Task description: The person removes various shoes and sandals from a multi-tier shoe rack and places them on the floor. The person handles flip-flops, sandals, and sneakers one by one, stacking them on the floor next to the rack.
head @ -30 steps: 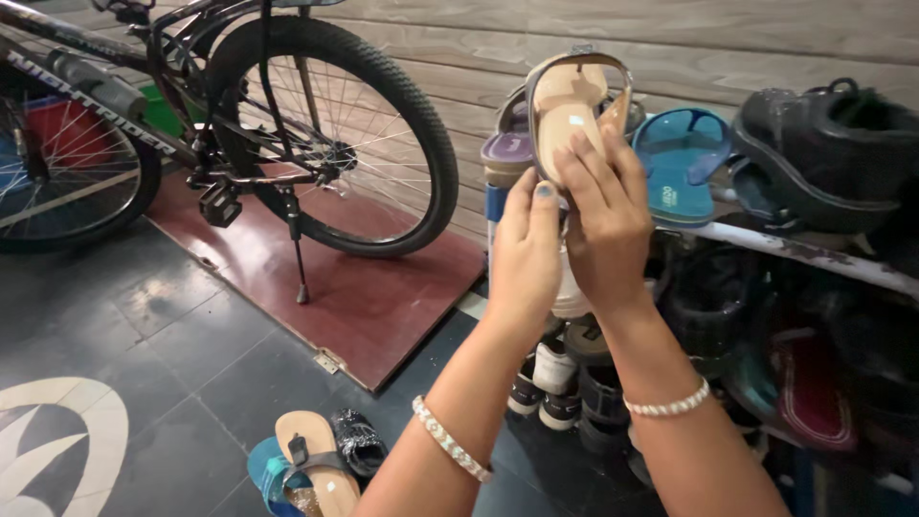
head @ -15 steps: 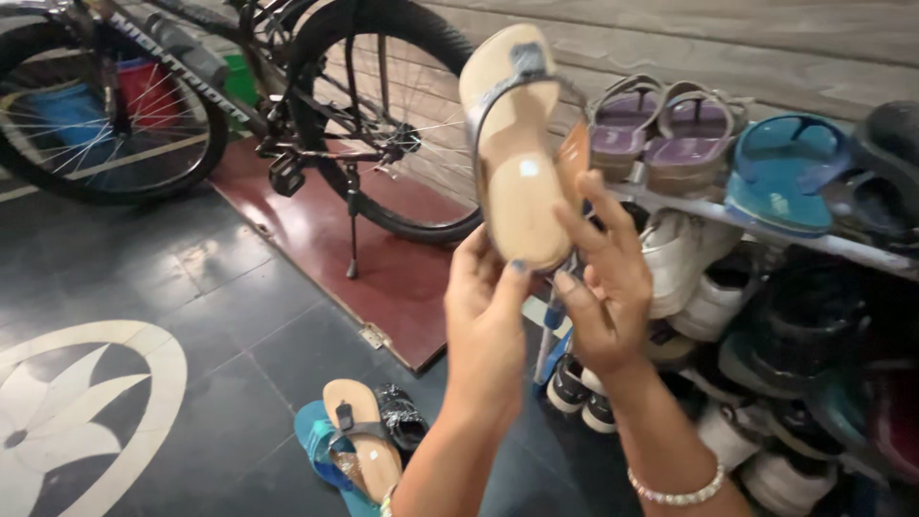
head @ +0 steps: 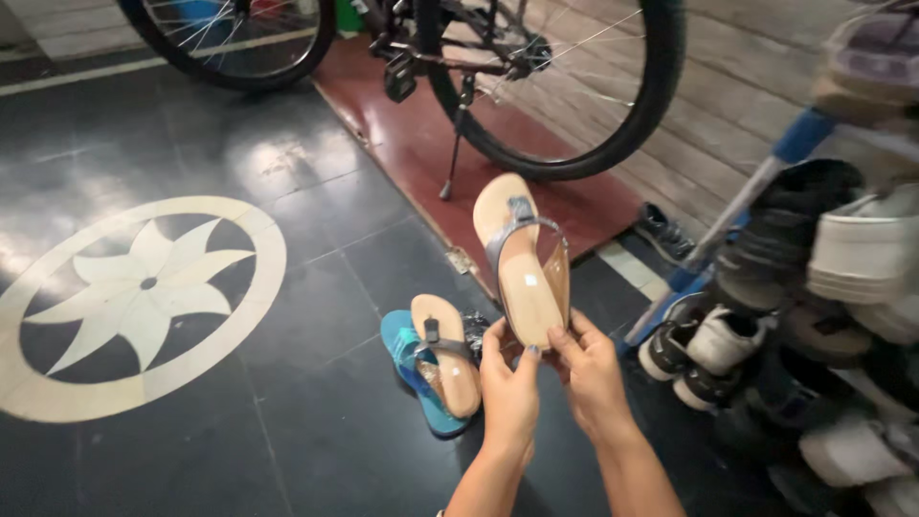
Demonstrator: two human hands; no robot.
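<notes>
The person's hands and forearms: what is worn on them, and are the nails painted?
Both forearms are bare, with no sleeves in view. The left hand has a nail painted greyish-blue. The right hand shows no ring or glove. The wrists are partly out of the frame, so no bracelet shows here.

Beige flat sandal (head: 522,263) with a grey T-strap and a clear side band, held in the air above the dark tiled floor. Toe end points up and away, heel end down, footbed facing the camera. The heel is pinched between both hands. A small glossy patch shows on the footbed.
</notes>
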